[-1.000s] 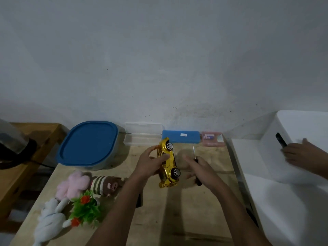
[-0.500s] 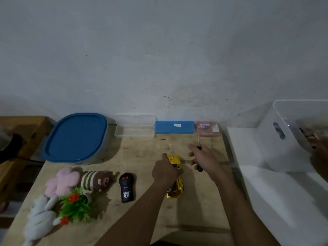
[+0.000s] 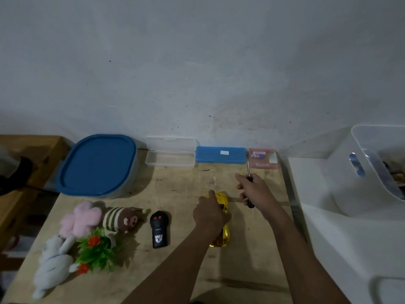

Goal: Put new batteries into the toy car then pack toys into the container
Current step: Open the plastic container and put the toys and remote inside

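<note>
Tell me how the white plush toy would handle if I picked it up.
The white plush toy looks soft and limp, so it would probably sag. Its fuzzy surface likely won't slip. Lying flat, it seems unlikely to roll.

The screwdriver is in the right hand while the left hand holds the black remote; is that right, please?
Not quite: in the head view the left hand holds the gold toy car; the black remote lies untouched. The right hand does hold the screwdriver.
</note>
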`<state>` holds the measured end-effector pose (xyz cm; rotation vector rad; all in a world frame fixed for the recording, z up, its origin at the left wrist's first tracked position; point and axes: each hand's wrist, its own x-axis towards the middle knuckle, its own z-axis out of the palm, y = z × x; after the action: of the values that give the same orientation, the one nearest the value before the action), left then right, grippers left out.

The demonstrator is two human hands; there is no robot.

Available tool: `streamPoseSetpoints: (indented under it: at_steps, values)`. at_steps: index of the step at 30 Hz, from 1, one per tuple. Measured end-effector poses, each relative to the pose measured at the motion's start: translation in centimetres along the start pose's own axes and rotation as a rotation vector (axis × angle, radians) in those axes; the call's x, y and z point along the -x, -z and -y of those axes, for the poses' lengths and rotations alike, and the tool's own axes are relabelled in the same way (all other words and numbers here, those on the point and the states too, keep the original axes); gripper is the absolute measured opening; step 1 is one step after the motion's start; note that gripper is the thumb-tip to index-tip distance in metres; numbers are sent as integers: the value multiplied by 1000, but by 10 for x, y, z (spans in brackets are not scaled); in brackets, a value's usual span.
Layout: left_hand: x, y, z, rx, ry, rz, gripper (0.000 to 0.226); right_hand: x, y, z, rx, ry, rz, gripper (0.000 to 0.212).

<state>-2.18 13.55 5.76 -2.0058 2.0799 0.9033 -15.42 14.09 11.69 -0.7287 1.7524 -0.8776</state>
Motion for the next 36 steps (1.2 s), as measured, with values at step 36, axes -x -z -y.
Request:
streamPoseSetpoints:
  at_steps: [36]
  values:
    - [-165, 76, 169, 1076, 397, -181, 46, -148, -217, 42, 993, 610, 25, 33]
